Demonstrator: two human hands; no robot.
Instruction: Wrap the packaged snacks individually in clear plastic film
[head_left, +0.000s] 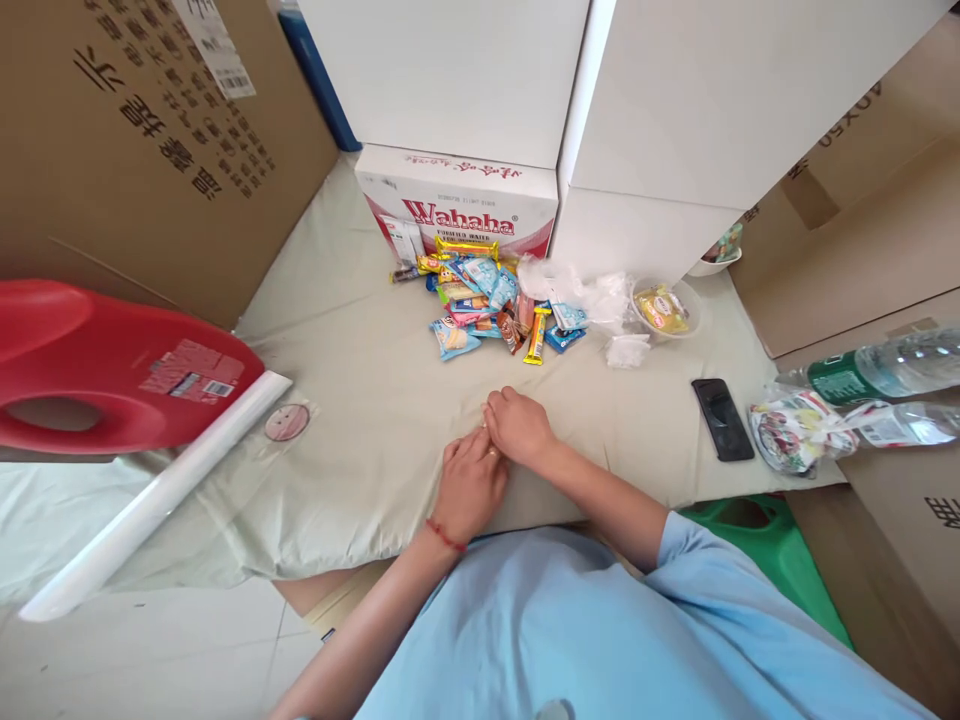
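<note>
My left hand, with a red string bracelet and a ring, rests palm down on the cloth-covered table, its fingers lying forward. My right hand touches its fingertips from the right; the right fingers are curled together, and what they hold, if anything, is hidden. Beyond both hands lies a pile of wrapped snacks, with a yellow packet and a blue packet at its near edge.
Behind the snacks stands a Wahaha box. A bowl, clear plastic bags, a phone and bottles are to the right. A red container, white roll and round sticker lie left.
</note>
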